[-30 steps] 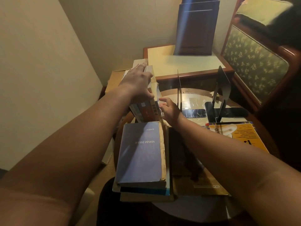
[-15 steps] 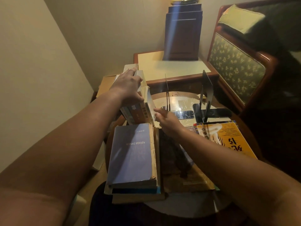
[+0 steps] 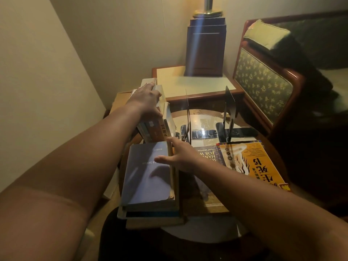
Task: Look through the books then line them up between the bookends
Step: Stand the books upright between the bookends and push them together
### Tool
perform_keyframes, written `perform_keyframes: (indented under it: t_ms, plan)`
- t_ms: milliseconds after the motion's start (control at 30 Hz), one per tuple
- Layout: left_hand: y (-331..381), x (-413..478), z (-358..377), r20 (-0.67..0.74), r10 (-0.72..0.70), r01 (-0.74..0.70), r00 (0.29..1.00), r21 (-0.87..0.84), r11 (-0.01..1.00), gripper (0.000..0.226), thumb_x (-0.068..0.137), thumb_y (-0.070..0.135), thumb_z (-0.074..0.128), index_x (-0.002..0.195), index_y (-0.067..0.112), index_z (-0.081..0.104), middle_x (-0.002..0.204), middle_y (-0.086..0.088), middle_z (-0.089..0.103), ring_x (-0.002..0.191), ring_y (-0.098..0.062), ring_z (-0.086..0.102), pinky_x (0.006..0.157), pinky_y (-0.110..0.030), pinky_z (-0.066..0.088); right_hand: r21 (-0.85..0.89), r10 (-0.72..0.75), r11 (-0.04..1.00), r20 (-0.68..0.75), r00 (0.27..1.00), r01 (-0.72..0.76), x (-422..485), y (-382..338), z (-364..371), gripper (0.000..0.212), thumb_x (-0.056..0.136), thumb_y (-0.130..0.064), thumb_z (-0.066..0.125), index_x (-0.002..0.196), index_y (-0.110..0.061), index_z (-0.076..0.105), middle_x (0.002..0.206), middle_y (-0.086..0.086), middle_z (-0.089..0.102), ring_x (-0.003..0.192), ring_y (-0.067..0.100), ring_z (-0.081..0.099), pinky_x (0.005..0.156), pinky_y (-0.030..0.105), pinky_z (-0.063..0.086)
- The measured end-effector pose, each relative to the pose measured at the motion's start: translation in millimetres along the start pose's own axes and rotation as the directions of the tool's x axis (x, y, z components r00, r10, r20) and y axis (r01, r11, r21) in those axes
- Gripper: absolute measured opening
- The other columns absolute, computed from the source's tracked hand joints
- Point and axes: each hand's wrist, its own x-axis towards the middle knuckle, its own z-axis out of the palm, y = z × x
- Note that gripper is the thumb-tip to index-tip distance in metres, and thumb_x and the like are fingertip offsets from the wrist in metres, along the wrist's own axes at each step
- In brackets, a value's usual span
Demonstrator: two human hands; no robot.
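A round glass-topped table [image 3: 203, 117] sits in a cream-walled corner; left hand [image 3: 146, 99] grips upright books [image 3: 156, 127], right hand [image 3: 178, 157] hovers open.

My right hand [image 3: 180, 157] has left the upright books [image 3: 157, 127] and pulled back toward frame centre, now spread open over the purple book [image 3: 146, 176] topping the near stack. View tilted up, exposing more lamp base [image 3: 205, 49].

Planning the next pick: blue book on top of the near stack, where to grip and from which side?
Grip the blue book by its page edge, coming from the right. It lies flat, topmost on the stack, that edge exposed and overhanging nothing; the right hand already hovers there, open.
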Motion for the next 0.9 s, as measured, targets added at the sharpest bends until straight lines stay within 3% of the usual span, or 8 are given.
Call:
perform_keyframes:
  t_ms: [133, 233, 400, 533, 900]
  plan:
    - [1, -1, -1, 0.002, -0.003, 0.003, 1.0, -0.007, 1.0, 0.076, 0.073, 0.042, 0.079, 0.14, 0.02, 0.05, 0.162, -0.006, 0.019, 0.147, -0.031, 0.019, 0.114, -0.048, 0.028, -0.003, -0.029, 1.0, -0.072, 0.997, 0.029, 0, 1, 0, 0.078, 0.074, -0.044, 0.085, 0.139, -0.025, 0.045, 0.132, 0.004, 0.059, 0.118, 0.024, 0.059, 0.091, 0.044, 0.057]
    - [0, -1, 0, -0.002, -0.001, 0.001, 1.0, -0.005, 1.0, 0.076, 0.074, 0.043, 0.079, 0.14, 0.02, 0.049, 0.162, -0.005, 0.018, 0.147, -0.031, 0.019, 0.113, -0.048, 0.028, -0.061, -0.065, 0.996, -0.124, 0.99, 0.058, -2, 5, -3, 0.078, 0.073, -0.042, 0.086, 0.137, -0.023, 0.045, 0.132, 0.005, 0.06, 0.118, 0.026, 0.059, 0.09, 0.044, 0.058]
    - [0, 2, 0, 0.011, 0.0, 0.0, 1.0, -0.008, 1.0, 0.077, 0.073, 0.043, 0.079, 0.14, 0.02, 0.049, 0.161, -0.006, 0.02, 0.146, -0.032, 0.022, 0.112, -0.049, 0.03, 0.038, -0.032, 0.998, -0.2, 0.979, 0.041, -14, 15, -13, 0.079, 0.073, -0.033, 0.089, 0.137, -0.021, 0.045, 0.133, 0.005, 0.057, 0.118, 0.027, 0.059, 0.088, 0.042, 0.06]
    - [0, 2, 1, 0.0, 0.005, -0.005, 1.0, -0.011, 1.0, 0.077, 0.074, 0.043, 0.079, 0.141, 0.02, 0.049, 0.162, -0.006, 0.019, 0.147, -0.031, 0.019, 0.114, -0.049, 0.028, 0.006, -0.006, 1.0, -0.237, 0.971, 0.008, -25, 27, -34, 0.083, 0.071, -0.034, 0.09, 0.14, -0.019, 0.045, 0.132, 0.004, 0.058, 0.116, 0.024, 0.058, 0.087, 0.039, 0.06]
    - [0, 2, 2, 0.0, 0.008, -0.008, 1.0, -0.001, 1.0, 0.075, 0.075, 0.041, 0.079, 0.141, 0.02, 0.049, 0.161, -0.007, 0.02, 0.146, -0.032, 0.021, 0.112, -0.051, 0.031, -0.06, 0.188, 0.978, -0.168, 0.968, -0.2, -48, 69, -119, 0.08, 0.072, -0.023, 0.089, 0.14, -0.021, 0.046, 0.134, 0.01, 0.056, 0.12, 0.031, 0.057, 0.088, 0.037, 0.059]
